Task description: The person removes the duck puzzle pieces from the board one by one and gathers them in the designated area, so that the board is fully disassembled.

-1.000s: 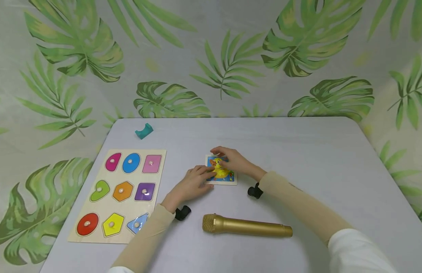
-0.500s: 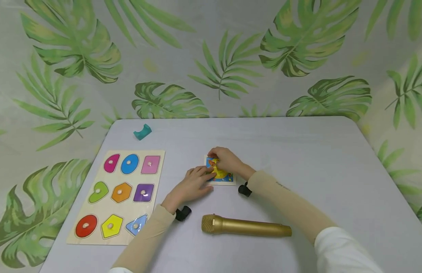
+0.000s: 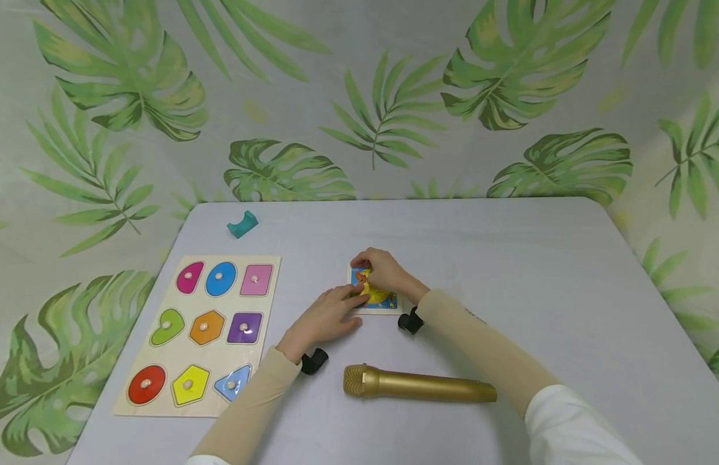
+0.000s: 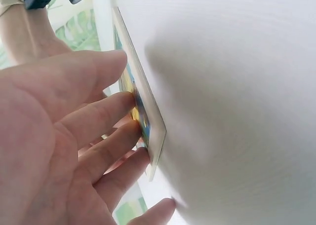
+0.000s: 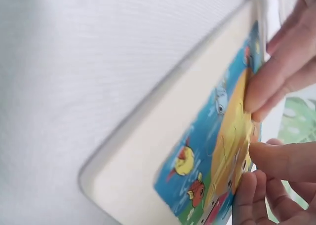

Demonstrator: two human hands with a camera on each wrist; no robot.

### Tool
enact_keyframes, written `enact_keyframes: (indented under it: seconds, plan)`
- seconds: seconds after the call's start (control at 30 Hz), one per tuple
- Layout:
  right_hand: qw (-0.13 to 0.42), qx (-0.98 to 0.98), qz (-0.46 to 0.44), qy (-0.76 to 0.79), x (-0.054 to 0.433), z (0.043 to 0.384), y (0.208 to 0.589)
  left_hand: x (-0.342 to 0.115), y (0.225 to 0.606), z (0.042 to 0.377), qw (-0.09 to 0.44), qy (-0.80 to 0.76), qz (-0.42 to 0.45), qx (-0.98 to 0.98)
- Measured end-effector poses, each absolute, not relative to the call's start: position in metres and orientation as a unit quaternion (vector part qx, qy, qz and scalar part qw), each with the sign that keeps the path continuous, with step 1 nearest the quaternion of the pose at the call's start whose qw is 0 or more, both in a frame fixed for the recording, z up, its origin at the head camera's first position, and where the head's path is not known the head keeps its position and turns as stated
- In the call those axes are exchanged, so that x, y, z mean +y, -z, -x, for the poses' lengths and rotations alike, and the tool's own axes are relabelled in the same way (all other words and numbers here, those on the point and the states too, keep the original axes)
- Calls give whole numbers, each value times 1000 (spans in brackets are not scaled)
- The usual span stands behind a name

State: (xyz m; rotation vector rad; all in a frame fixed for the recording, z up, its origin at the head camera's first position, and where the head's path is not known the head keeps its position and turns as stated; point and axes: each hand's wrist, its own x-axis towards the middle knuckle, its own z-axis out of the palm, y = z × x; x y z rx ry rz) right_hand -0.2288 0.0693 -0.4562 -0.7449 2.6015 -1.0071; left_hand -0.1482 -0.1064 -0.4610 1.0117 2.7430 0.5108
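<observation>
Tabletop (image 3: 545,290) bears the duck picture (image 3: 383,302) beneath both hands (image 3: 390,271).

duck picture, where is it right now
In the head view, the duck picture lies on the table partly under the left hand and right hand, right of the shape board and beyond the gold microphone.

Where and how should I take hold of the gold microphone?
The gold microphone is probably best taken by its handle, from above, closing across its width: it lies lengthwise left to right, the slim handle uncovered beside its mesh head.
</observation>
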Motion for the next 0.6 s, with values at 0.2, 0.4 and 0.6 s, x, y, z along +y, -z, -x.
enact_keyframes:
  seconds: [0.2, 0.4, 0.6]
  plan:
    - [164, 879, 229, 385, 73, 232, 457, -106, 459, 150, 86, -175, -346, 918]
    - [160, 878, 230, 388, 73, 232, 457, -105, 457, 151, 86, -178, -345, 918]
    - [136, 891, 235, 365, 70, 231, 456, -106, 458, 151, 85, -179, -348, 916]
